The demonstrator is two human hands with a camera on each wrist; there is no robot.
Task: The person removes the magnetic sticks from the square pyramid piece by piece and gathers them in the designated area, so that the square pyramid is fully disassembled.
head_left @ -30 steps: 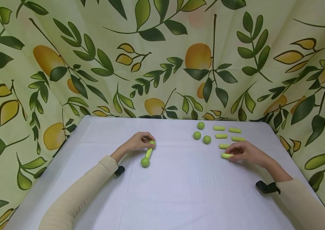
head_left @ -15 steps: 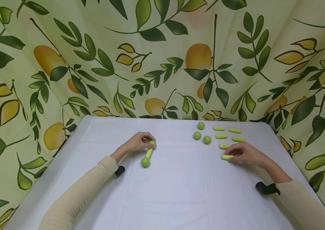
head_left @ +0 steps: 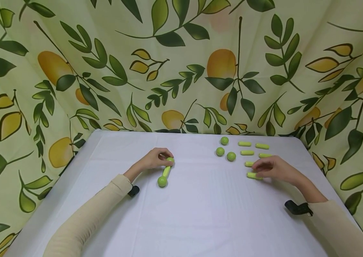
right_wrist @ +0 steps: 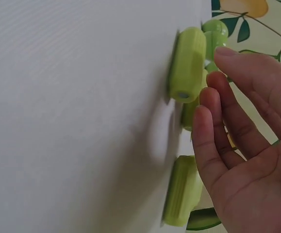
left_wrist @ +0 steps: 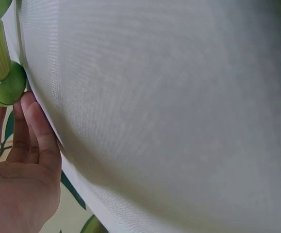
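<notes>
Lying nearest on the white table (head_left: 200, 214) are two cream sleeves, each with a small black wrist camera at the cuff. Farther out, the left hand (head_left: 152, 159) rests beside a green dumbbell piece (head_left: 165, 172): a pale yellow-green rod with a darker green ball at each end. Its fingertips touch the far ball (left_wrist: 7, 87), fingers gently bent against it rather than wrapped round it; the near ball (head_left: 162, 181) lies free on the cloth.

To the right, the right hand (head_left: 273, 167) hovers low over a loose rod (head_left: 252, 175), its fingers fairly straight and relaxed. From the wrist view the fingertips (right_wrist: 218, 104) sit just beside that rod (right_wrist: 188, 65) without closing on it, and whether they actually touch it cannot be told. A second rod (head_left: 249, 164) lies just beyond, partly under the hand.

Farther back sit three loose green balls (head_left: 231, 156) in a small cluster, and beside them more rods (head_left: 247, 152) in two short rows. Behind the table hangs a curtain (head_left: 181, 64) printed with leaves and lemons.
</notes>
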